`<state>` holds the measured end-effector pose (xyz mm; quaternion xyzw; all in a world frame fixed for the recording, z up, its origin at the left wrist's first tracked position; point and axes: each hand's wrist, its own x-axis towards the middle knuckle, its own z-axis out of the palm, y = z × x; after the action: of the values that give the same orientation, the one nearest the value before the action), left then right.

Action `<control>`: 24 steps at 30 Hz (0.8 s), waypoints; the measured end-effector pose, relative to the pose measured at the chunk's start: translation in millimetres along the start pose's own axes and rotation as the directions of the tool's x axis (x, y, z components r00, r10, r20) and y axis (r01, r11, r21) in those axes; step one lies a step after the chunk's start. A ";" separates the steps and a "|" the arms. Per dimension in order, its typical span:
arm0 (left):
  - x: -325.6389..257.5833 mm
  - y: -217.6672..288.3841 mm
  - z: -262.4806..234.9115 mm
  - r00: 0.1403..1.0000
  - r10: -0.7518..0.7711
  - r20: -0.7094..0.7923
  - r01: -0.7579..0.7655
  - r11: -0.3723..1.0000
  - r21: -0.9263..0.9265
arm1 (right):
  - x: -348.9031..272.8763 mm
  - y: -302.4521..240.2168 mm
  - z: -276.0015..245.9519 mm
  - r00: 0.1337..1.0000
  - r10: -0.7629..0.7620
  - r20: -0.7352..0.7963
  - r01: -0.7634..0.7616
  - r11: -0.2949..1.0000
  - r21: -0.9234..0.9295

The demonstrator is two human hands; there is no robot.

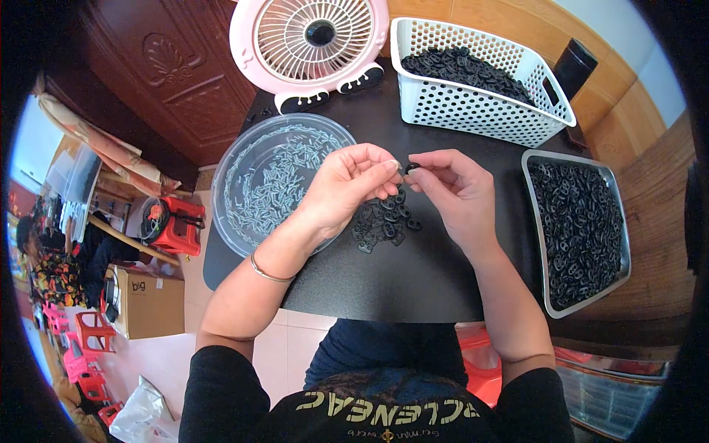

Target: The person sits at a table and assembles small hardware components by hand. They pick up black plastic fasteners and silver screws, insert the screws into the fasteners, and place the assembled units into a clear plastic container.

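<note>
Over the black table (pixel 369 288), my two hands meet with their fingertips close together. My left hand (pixel 354 181) is closed in a thumb-and-finger pinch; a tiny shiny bit shows at its tips, too small to name. Between the thumb and fingers of my right hand (pixel 458 196) is a small black plastic piece (pixel 412 167). Below the hands lies a loose pile of small black plastic pieces with holes (pixel 388 221). Left of them, a round clear tub (pixel 221 199) holds many small silvery pins or screws (pixel 284 177), partly hidden by my left hand and forearm.
A white perforated basket (pixel 473 111) of black pieces stands at the back right. A metal tray (pixel 548 292) of similar pieces lies on the right. A pink fan (pixel 244 37) stands behind the tub. On the floor at left are a cardboard box (pixel 155 303) and red stools (pixel 177 229).
</note>
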<state>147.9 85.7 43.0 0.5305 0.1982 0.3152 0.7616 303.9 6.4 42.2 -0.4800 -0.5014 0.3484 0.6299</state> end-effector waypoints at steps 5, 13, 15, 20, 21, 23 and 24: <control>-0.1 -0.6 1.0 1.000 0.010 -0.020 -0.009 1.000 0.020 | -0.3 2.4 0.8 1.000 -0.024 -0.007 0.023 1.000 -0.017; -0.2 -2.8 2.8 0.997 0.070 -0.033 -0.066 0.991 0.115 | -0.6 0.7 1.7 1.000 -0.019 -0.008 0.019 1.000 -0.009; -0.6 -2.1 3.7 0.995 0.091 -0.037 -0.085 0.984 0.156 | -0.4 -0.1 1.5 1.000 -0.013 -0.003 0.013 1.000 -0.013; -2.3 -0.6 7.7 0.990 0.126 -0.057 -0.110 0.967 0.231 | -0.3 1.9 0.9 1.000 0.019 0.001 -0.019 1.000 0.023; -2.5 -0.5 8.0 0.989 0.135 -0.055 -0.117 0.963 0.244 | -0.1 2.4 0.3 1.000 0.031 0.004 -0.031 0.999 0.041; -2.9 -0.8 8.7 0.988 0.146 -0.054 -0.127 0.955 0.269 | -0.1 2.7 -0.6 0.999 0.030 0.017 -0.031 0.999 0.026; -3.0 -1.1 9.4 0.987 0.149 -0.055 -0.128 0.951 0.280 | -0.2 2.6 -1.1 0.999 0.030 0.023 -0.030 0.999 0.019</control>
<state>152.0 77.0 45.3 0.6316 0.2311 0.3572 0.6481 305.0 6.7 39.6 -0.4777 -0.4978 0.3679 0.6235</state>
